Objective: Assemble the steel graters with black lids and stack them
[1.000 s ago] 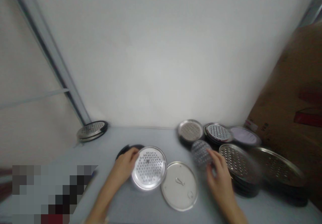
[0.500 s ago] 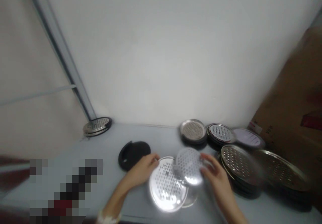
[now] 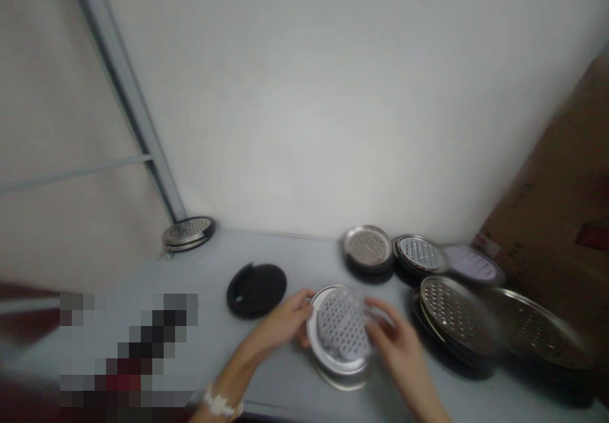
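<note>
A stack of round steel discs [image 3: 339, 331] lies on the grey table [image 3: 200, 321] in front of me: a small perforated disc on a larger perforated one, with a plain rim showing beneath. My left hand [image 3: 285, 323] grips the stack's left edge with curled fingers. My right hand [image 3: 397, 347] holds the right edge, its fingers smeared by motion. A black round lid [image 3: 257, 290] lies just left of my left hand.
Several stacks of perforated steel discs [image 3: 451, 312] crowd the right side, with smaller ones [image 3: 368, 248] by the wall. Another small stack [image 3: 188, 233] sits in the far left corner. A brown cardboard box [image 3: 561, 220] stands at the right. A white wall closes the back.
My right hand brought a small perforated disc from the right and set it on the larger one. My left hand slid that larger disc rightwards onto the plain lid.
</note>
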Available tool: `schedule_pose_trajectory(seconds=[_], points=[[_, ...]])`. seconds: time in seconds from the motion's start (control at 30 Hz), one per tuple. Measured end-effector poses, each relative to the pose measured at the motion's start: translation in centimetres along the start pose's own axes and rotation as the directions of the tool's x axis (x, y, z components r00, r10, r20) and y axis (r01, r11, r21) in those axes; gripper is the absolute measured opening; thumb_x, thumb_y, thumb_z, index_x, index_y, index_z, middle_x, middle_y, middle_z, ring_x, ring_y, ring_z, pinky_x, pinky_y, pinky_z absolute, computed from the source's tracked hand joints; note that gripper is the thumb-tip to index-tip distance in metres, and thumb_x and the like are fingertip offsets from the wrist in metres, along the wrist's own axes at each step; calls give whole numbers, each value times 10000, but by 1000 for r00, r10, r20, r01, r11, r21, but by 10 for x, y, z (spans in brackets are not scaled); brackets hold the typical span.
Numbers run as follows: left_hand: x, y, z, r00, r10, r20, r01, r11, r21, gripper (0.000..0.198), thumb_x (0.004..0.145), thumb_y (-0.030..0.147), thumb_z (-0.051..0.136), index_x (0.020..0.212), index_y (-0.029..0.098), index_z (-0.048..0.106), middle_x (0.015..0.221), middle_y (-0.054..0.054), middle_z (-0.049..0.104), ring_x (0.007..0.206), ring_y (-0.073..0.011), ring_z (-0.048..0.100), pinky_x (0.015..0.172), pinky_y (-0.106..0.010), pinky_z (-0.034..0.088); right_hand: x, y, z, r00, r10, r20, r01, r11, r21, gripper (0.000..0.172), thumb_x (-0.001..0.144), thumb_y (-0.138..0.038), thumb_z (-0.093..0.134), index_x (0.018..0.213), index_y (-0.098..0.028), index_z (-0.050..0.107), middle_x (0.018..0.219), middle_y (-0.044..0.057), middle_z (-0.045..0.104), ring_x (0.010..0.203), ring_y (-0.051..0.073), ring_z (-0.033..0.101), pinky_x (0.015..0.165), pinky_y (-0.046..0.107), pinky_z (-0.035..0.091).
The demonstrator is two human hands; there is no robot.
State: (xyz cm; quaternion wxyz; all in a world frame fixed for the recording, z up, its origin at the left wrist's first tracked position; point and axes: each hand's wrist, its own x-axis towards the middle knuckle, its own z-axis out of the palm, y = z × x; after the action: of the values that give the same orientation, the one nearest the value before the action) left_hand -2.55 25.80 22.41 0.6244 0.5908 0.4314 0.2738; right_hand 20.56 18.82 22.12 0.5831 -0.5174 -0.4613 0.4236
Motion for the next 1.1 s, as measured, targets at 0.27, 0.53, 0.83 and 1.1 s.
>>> schedule_pose_trajectory(seconds=[0.27,0.53,0.83,1.1], points=[[-3,4,-19,998,32,-52,-25,992,127,454,908,438,487,1222,118,564,673,-7,649,468,-122,569,432,-201,417,4,-10,-12,982,-96,-165,78,991,-108,438,730,-453,746,1086,-199,724,1053,104,746,761,222,673,695,333,550],[-12,4,-92,874,179,-452,214,693,688,397,957,233,345,1219,152,632,1143,-122,715,1112,-261,658,918,-341,504,16,-11,-46,935,-73,-346,32,992,-125,517,687,-473,753,1102,-166,717,987,93,747,782,217,656,676,305,525],[-21,29,-22,903,276,-330,193,426,884,240,982,239,431,1029,163,654,1061,-112,692,1006,-233,663,889,-313,472,17,-8,-43,944,-59,-324,33,996,-85,504,671,-477,767,1069,-173,709,1013,101,747,846,241,689,698,309,551],[-23,35,47,950,110,-292,252,281,926,259,968,204,493,1180,149,632,1189,-159,662,1047,-303,677,832,-376,529,17,-9,-46,932,-80,-354,44,993,-108,510,673,-470,761,1082,-172,706,1081,111,738,922,262,699,783,342,569]])
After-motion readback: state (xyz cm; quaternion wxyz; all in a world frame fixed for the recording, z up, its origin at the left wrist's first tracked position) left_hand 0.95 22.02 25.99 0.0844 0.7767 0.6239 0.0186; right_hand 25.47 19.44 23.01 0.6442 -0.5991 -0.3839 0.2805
